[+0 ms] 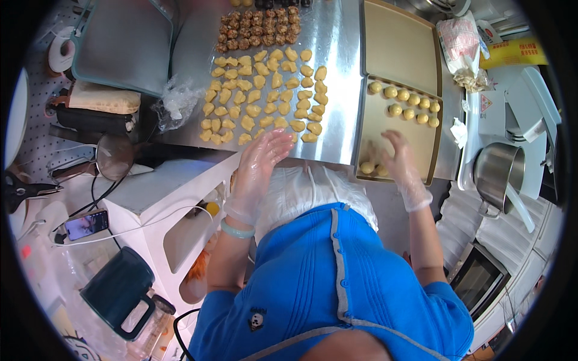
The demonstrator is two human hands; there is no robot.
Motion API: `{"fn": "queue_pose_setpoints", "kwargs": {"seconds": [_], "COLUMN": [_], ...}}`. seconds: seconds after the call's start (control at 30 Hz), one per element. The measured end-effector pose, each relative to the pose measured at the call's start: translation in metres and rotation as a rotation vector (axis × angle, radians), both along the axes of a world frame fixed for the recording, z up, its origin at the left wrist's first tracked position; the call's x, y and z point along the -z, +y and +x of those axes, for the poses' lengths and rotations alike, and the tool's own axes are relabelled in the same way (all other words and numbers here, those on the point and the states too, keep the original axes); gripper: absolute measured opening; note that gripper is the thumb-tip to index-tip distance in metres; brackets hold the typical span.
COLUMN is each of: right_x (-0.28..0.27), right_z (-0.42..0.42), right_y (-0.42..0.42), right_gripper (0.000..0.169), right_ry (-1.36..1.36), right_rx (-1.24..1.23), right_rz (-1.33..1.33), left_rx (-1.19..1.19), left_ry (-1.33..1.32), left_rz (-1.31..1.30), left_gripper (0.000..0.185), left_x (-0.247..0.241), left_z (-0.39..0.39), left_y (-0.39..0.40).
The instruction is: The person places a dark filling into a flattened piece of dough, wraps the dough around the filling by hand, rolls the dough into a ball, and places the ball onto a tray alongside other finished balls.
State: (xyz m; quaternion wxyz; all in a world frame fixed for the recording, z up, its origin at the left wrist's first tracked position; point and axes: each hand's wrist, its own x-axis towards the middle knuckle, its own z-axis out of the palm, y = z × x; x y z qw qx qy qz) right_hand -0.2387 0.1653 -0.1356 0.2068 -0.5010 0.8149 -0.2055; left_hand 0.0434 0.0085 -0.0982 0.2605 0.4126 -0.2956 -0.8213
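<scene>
My left hand (267, 155), in a clear plastic glove, is held at the table's front edge with its fingers extended. No object shows in it, though part of its palm is hidden. Just beyond its fingertips lie rows of irregular yellow dough pieces (254, 111) on the steel table (336, 113). Over the near part of a gold baking tray (413, 142) is my right hand (399, 158), also gloved, fingers spread and slightly blurred. Beside its fingers sit smooth dough balls (367, 168); two rows of similar balls (408, 113) rest farther back in this tray.
Behind the dough pieces stand rows of brown, chunky filling balls (256, 30). A second gold tray (402, 40) adjoins the first. To the right are a steel mixing bowl (499, 178) and a stand mixer (535, 101). Crumpled plastic film (178, 101) and a strainer (114, 155) lie left.
</scene>
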Motion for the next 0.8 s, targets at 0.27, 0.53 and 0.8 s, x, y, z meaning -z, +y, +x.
{"fn": "queue_pose_setpoints", "kwargs": {"seconds": [0.27,0.53,0.8], "right_x": [0.070,0.088,-0.012], "right_z": [-0.009,-0.005,0.026], "right_y": [-0.190,-0.215,-0.167], "right_gripper": [0.036,0.019,0.019], "right_ry": [-0.103,-0.182,-0.686], "right_rx": [-0.218,-0.105,-0.133], "right_rz": [-0.223,0.064,-0.162], "left_rx": [-0.083,-0.265,-0.204], "left_ry": [0.003,-0.028,0.191], "left_rz": [0.007,0.020,0.007], "left_gripper": [0.042,0.042,0.052], "left_x": [-0.009,0.001,0.007], "left_z": [0.017,0.050,-0.004], "left_y": [-0.001,0.016,0.015]}}
